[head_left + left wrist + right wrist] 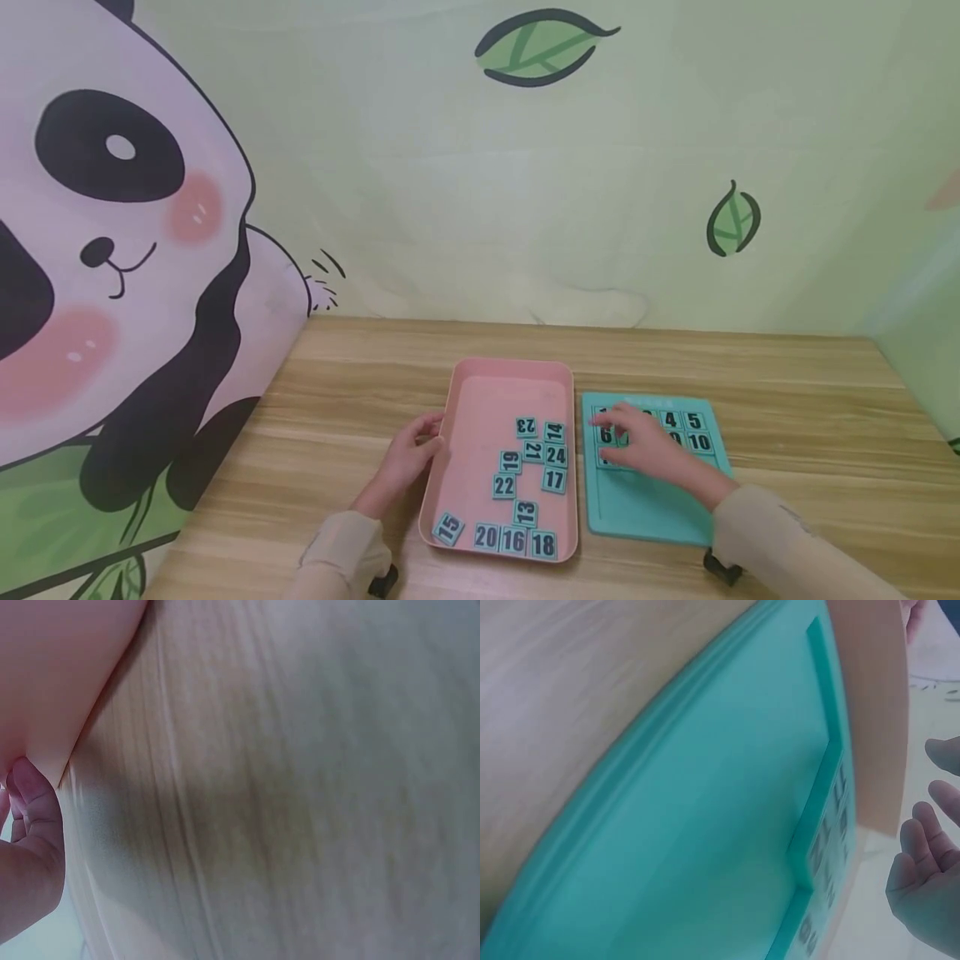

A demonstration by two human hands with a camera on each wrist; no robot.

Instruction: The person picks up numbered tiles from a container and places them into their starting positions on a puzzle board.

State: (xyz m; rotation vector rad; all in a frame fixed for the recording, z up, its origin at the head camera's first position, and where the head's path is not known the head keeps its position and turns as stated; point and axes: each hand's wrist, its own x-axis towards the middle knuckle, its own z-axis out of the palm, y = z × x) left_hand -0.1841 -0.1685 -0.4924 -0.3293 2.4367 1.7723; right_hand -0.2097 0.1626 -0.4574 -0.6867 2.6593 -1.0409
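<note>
A pink tray (480, 400) holds loose blue-green number tiles, among them a 15 (448, 529), a 22 (504, 486) and a 14 (554, 431). At its left side my left hand (408, 454) grips the edge, thumb against the outer wall (67, 667). A turquoise number board (645, 508) lies to the right of the tray. My right hand (645, 442) hovers over its upper rows, thumb and fingers apart with nothing between them. Tiles such as 5 (694, 421) and 10 (699, 442) sit in the board; the hand hides several others.
The wooden table (810, 433) extends on both sides of the tray and board. Behind it stands a pale green wall (420, 192) with printed leaves, and a panda picture (150, 275) covers the left.
</note>
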